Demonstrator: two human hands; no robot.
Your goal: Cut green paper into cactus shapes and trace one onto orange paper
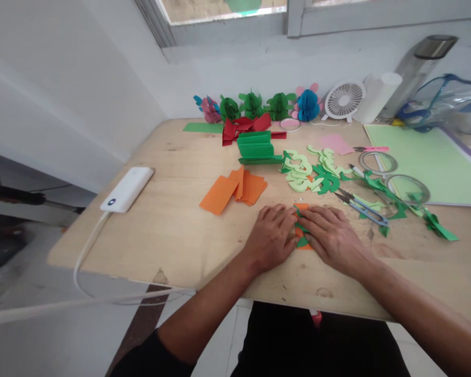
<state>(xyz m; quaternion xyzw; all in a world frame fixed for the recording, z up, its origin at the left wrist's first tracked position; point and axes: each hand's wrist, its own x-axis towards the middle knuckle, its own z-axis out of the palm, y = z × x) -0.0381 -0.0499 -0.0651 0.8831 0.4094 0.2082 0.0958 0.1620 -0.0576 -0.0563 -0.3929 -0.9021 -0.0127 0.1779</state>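
Note:
An orange paper piece [304,245] with a green cut-out [302,241] on it lies on the wooden table near its front edge. My left hand [272,238] presses on its left side, fingers together and bent a little. From the right, my right hand [333,235] lies over it with fingers stretched out flat. Both hands hide much of the paper. Orange paper rectangles [220,195] lie in a loose pile to the upper left. Light green curly cut-outs [296,163] and blue-handled snips [364,207] are beyond my right hand.
Folded green paper [255,145] and red paper [247,125] lie further back. Honeycomb paper figures [253,104] and a small white fan [344,99] stand by the wall. Tape rolls [408,189] and green sheets [427,167] are right; a white power bank [127,189] with cable is left.

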